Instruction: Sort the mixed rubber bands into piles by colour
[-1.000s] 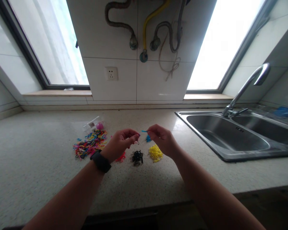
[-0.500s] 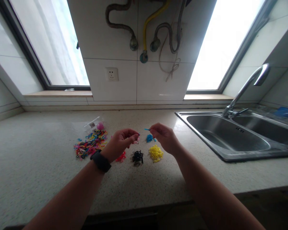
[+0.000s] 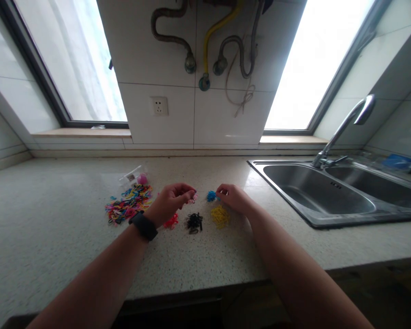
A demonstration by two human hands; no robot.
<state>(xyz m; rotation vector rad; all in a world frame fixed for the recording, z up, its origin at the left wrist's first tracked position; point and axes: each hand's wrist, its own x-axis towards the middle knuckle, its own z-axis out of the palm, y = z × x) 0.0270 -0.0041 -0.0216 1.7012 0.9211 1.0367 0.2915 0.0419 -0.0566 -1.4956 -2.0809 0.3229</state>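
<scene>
My left hand (image 3: 173, 200), with a black watch on its wrist, is closed in a pinch on a few small rubber bands; a dark loop shows below the fingertips. My right hand (image 3: 233, 196) is lowered at the right edge of a small blue pile of rubber bands (image 3: 211, 196), its fingers pinched together on a blue band that is mostly hidden. Nearer me lie a yellow pile (image 3: 220, 216), a black pile (image 3: 194, 221) and a red pile (image 3: 171, 221). Some pink bands are partly hidden behind my left fingers. A large mixed-colour heap (image 3: 130, 204) spreads left of my left hand.
A clear plastic bag (image 3: 130, 176) with a pink round thing (image 3: 142, 178) lies behind the mixed heap. To the right, a steel double sink (image 3: 315, 192) with a tap (image 3: 345, 128) is set into the speckled counter (image 3: 68, 256). Hoses hang on the tiled wall.
My right hand has come down with the blue band, from above the blue pile to the counter beside it. My left hand keeps its pinch and has hardly moved.
</scene>
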